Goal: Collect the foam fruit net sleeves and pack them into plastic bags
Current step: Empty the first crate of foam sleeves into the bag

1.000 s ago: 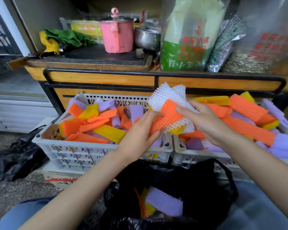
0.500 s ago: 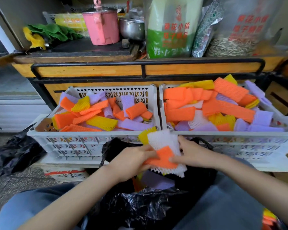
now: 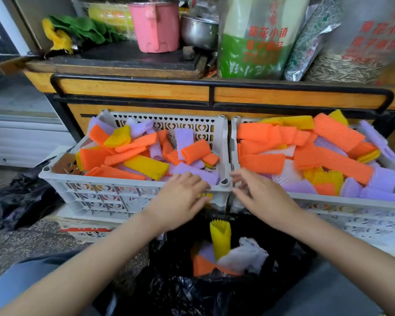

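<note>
The left hand lies over the near rim of the left white plastic lattice crate, its fingers straight, close together and holding nothing. The right hand is just beside it at the near corner of the right white plastic lattice crate, with fingers spread apart and also holding nothing. Both crates are full of orange, yellow, purple and white foam fruit net sleeves, and below the hands the open black plastic bag holds an upright yellow foam sleeve beside a white foam sleeve.
</note>
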Tool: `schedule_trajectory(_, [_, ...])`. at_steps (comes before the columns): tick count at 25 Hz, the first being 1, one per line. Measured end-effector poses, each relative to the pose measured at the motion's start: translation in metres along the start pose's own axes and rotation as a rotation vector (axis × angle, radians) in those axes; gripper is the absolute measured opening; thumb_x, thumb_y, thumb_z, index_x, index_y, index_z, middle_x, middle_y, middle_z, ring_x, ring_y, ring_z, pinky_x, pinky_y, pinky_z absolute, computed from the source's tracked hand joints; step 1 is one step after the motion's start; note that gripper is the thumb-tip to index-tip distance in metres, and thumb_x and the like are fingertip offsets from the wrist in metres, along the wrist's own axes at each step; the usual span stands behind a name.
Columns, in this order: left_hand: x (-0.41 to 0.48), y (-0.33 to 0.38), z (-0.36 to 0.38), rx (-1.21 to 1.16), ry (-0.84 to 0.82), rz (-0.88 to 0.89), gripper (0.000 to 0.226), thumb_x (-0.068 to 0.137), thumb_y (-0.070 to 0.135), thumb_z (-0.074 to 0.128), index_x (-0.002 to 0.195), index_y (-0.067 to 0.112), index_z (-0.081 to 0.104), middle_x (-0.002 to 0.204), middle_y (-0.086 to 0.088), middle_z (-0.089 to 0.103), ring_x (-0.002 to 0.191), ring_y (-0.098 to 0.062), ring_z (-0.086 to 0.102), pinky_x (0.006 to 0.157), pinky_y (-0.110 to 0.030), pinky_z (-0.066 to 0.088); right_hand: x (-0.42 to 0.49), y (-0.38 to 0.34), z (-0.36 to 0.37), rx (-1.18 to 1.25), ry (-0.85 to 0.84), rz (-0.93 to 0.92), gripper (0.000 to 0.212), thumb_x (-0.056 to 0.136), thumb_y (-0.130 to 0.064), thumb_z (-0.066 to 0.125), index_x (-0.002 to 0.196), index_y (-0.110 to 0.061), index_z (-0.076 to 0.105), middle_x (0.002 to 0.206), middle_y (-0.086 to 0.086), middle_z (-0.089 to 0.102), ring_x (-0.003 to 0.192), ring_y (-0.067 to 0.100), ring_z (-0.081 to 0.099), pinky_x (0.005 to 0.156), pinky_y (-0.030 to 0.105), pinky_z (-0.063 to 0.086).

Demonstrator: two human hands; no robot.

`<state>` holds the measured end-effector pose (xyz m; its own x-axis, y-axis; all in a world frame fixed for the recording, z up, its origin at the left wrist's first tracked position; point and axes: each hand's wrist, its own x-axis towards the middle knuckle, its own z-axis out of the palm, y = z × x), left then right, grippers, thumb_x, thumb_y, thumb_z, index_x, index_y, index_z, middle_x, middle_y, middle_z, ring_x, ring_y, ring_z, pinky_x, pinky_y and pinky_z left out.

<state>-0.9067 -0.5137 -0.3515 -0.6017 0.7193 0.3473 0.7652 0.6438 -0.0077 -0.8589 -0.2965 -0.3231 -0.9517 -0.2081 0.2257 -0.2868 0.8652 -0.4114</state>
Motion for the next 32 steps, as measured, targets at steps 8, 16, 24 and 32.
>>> schedule_trajectory(8, [-0.001, -0.152, -0.003, -0.003, -0.131, -0.497, 0.049, 0.094, 0.03, 0.054, 0.138, 0.012, 0.042, 0.139, -0.01, 0.045, 0.129, -0.029, 0.039, 0.099, -0.042, 0.031, 0.122, 0.023, 0.056, 0.123, -0.121, 0.079, 0.062, 0.091, -0.02, 0.059, 0.142, -0.007, 0.026, 0.146, 0.013, 0.032, 0.133, 0.024, 0.035, 0.105, 0.03, 0.029])
schedule_trajectory(16, [0.023, -0.219, 0.031, -0.067, -0.249, -0.637, 0.065, 0.093, 0.032, 0.057, 0.147, 0.013, 0.026, 0.15, -0.01, 0.032, 0.138, -0.027, 0.03, 0.107, -0.04, 0.026, 0.214, 0.022, 0.132, 0.045, -0.353, 0.272, 0.08, 0.09, -0.037, 0.059, 0.147, -0.004, 0.011, 0.146, 0.021, 0.025, 0.13, 0.04, 0.034, 0.106, 0.047, 0.034])
schedule_trajectory(24, [0.027, -0.241, 0.055, -0.042, -0.158, -0.736, 0.044, 0.089, 0.023, 0.059, 0.13, 0.01, 0.048, 0.127, -0.015, 0.054, 0.119, -0.034, 0.047, 0.095, -0.042, 0.036, 0.239, 0.038, 0.146, 0.051, -0.262, 0.387, 0.044, 0.094, -0.022, 0.054, 0.132, -0.003, 0.044, 0.124, 0.014, 0.056, 0.11, 0.032, 0.055, 0.086, 0.036, 0.046])
schedule_trajectory(32, [0.055, -0.181, 0.017, -0.474, 0.325, -0.839, 0.019, 0.097, 0.024, 0.049, 0.091, 0.009, 0.038, 0.073, -0.009, 0.053, 0.071, -0.031, 0.051, 0.059, -0.036, 0.029, 0.209, -0.018, 0.083, 0.216, 0.221, 0.062, 0.015, 0.098, -0.022, 0.044, 0.107, -0.01, 0.041, 0.096, 0.001, 0.059, 0.072, 0.022, 0.058, 0.057, 0.034, 0.042])
